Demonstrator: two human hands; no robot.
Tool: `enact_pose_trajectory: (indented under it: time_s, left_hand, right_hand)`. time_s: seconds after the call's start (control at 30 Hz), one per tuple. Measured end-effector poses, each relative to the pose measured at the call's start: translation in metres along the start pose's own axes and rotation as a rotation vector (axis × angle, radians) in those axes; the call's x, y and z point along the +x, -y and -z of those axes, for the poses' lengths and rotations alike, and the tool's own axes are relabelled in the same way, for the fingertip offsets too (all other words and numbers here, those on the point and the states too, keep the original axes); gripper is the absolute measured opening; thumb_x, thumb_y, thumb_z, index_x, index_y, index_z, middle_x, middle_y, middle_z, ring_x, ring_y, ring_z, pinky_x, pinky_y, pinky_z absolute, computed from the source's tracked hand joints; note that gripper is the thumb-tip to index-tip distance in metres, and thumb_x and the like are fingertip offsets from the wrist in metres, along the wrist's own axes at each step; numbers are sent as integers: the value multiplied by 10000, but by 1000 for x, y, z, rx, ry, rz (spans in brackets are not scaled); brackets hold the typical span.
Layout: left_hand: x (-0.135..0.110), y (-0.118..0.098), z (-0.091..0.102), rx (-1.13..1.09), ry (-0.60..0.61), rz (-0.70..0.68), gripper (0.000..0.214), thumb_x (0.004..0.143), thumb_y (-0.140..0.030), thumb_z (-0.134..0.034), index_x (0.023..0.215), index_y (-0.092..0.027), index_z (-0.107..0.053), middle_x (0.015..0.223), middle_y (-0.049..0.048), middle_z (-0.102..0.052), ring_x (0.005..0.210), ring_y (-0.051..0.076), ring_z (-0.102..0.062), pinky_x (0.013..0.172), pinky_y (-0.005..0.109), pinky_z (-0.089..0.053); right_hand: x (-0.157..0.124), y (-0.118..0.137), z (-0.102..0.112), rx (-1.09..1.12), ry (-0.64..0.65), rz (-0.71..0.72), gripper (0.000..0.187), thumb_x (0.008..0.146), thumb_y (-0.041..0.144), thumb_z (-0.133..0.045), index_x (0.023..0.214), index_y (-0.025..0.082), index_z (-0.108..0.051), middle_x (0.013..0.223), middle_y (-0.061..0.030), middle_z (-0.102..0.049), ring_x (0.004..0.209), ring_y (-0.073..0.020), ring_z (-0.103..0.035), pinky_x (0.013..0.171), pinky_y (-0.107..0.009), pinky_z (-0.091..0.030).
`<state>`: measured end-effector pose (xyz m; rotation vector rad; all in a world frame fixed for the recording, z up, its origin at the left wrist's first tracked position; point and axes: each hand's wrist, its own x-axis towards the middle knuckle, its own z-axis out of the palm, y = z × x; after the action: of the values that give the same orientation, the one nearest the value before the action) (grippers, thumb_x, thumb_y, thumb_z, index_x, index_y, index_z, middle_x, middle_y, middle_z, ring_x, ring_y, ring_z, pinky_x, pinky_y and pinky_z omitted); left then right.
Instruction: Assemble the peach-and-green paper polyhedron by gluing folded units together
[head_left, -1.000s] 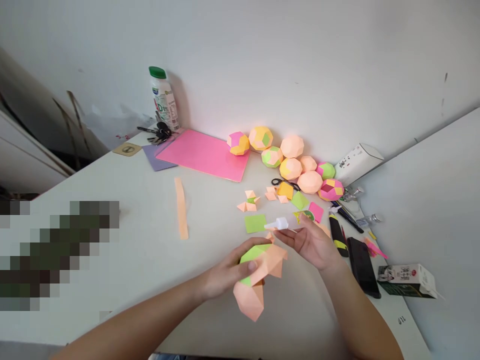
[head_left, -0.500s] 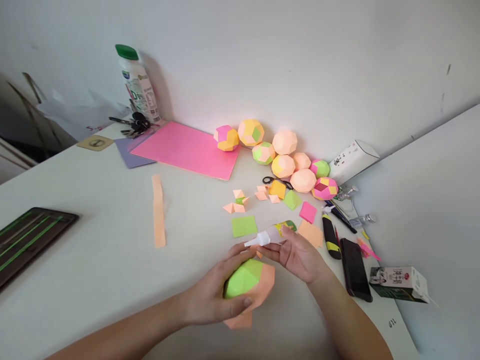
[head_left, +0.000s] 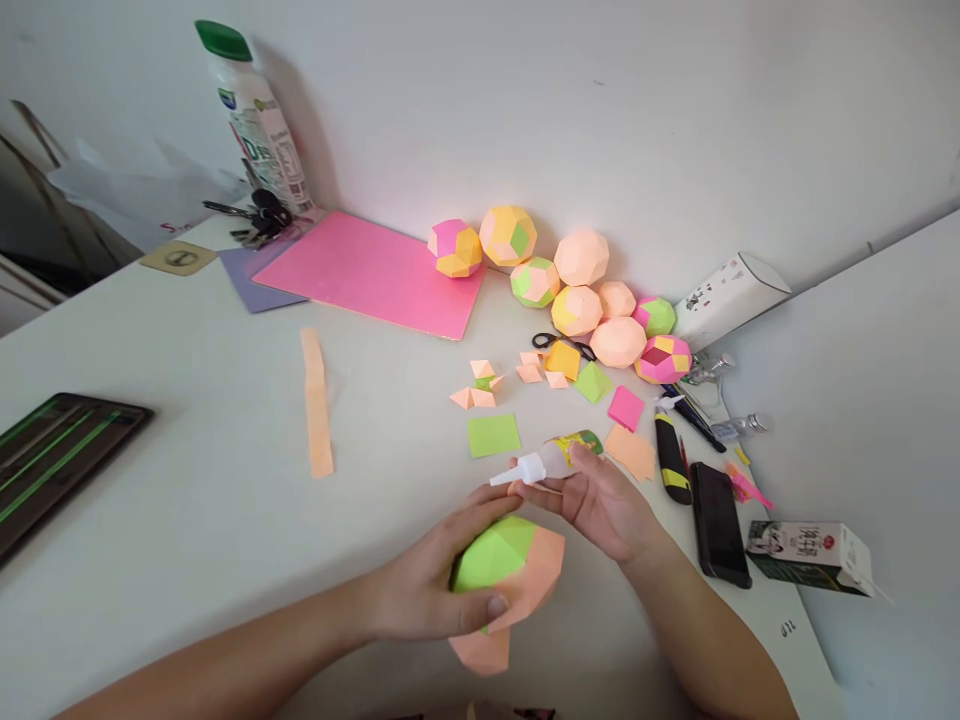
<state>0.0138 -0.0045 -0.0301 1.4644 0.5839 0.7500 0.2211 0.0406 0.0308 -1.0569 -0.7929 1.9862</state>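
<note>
My left hand (head_left: 442,575) is wrapped round a faceted green and peach paper ball (head_left: 525,575) close to the table's front. A peach paper flap (head_left: 484,650) hangs out below it. My right hand (head_left: 600,497) grips a glue bottle (head_left: 556,457) with a white nozzle, which points left above the ball. The right fingertips come close to the left fingers, with a small peach bit showing between them. Beyond the hands lie a green paper square (head_left: 493,436) and small folded peach and green pieces (head_left: 482,384).
Several finished paper balls (head_left: 583,258) stand against the wall beside a pink sheet (head_left: 375,272). Scissors (head_left: 564,345), a utility knife (head_left: 672,458), a phone (head_left: 720,525) and a milk carton (head_left: 810,553) are at right. A peach strip (head_left: 318,402) and a dark tablet (head_left: 60,470) lie left.
The view has shifted slightly, so the table's things appear a little higher. Both hands keep their holds on the ball and the glue bottle, with only slight movement.
</note>
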Motion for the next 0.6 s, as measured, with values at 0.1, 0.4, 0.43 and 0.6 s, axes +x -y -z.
enact_pose_trajectory:
  time_s: [0.1,0.4,0.43,0.6]
  left_hand:
    - [1,-3,0,1,8,-18,720,824,-456,-615,1453,-266,-321,1557,106,-224,1445,350,-118,1155,568,-118]
    - [-4,0,0,11,25,18,781,793,-467,-644,1464,-272,-296,1563,102,-212,1449,377,-56,1147,592,-114]
    - [-4,0,0,14,28,7,787,789,-469,-648,1465,-274,-293,1561,101,-221,1450,374,-59,1148,589,-114]
    - [-4,-1,-1,31,44,21,814,780,-463,-658,1471,-257,-279,1560,113,-222,1453,364,-58,1150,585,-113]
  right_hand:
    - [-5,5,0,-183,-132,240,267,826,448,-650,946,212,-677,962,-51,-702,870,-209,-661,823,-395,-536]
    - [-20,8,-4,-768,-308,655,202,730,322,-730,827,225,-582,674,-3,-606,590,-151,-547,532,-268,-439]
    - [-19,7,-4,-776,-300,654,199,733,319,-726,818,223,-573,681,-4,-604,590,-150,-545,534,-269,-436]
    - [-16,4,-5,-779,-247,682,188,749,285,-716,801,223,-547,672,13,-570,585,-135,-521,540,-263,-413]
